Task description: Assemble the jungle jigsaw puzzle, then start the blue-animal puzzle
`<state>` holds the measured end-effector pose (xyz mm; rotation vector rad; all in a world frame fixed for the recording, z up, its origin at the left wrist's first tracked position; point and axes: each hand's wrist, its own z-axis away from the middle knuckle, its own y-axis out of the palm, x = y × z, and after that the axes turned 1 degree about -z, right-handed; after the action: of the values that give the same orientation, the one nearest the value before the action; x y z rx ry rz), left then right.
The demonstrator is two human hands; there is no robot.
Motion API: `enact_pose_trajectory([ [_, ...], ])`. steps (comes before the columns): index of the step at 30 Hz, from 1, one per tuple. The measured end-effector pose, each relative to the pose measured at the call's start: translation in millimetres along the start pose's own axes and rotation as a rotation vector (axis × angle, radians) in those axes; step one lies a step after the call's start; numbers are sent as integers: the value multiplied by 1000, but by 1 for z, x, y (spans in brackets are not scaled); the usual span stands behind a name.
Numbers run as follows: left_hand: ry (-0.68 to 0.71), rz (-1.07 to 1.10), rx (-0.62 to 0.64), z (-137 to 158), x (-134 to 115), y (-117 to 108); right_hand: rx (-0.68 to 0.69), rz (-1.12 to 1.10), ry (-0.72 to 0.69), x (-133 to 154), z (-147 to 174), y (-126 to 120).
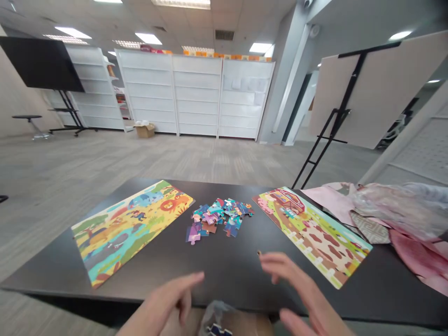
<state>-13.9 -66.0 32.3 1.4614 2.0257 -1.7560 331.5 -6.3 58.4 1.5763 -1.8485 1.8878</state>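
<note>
My left hand (171, 298) hovers at the front edge of the table, index finger stretched out and the others curving down, with nothing in it. To the right, my right hand (297, 287) is held over the tabletop, thumb well apart from the fingers. By its fingertips is a tiny dark brown thing (259, 253), too small to name. Beyond both hands lies a loose pile of jigsaw puzzle pieces (213, 215) in blue, purple and teal. Below, between my hands, a clear plastic bag (215, 313) with dark pieces sits by a cardboard box (245, 323), partly cut off.
A safari animal puzzle (135, 228) lies flat at left, a farm puzzle (315, 233) with a cow at right. Pink cloth (416, 261) and crumpled plastic wrap (395, 207) cover the black table's (217, 266) right end. Behind stand white shelves (196, 95) and an easel board (374, 88).
</note>
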Motion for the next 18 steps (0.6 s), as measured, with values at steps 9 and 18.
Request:
enact_pose_trajectory([
  [9,-545,-348,-41,-150,43,1,60,351,372,-70,-180,17],
  [18,-163,-246,74,-168,66,5,186,131,201,-62,-161,-1],
])
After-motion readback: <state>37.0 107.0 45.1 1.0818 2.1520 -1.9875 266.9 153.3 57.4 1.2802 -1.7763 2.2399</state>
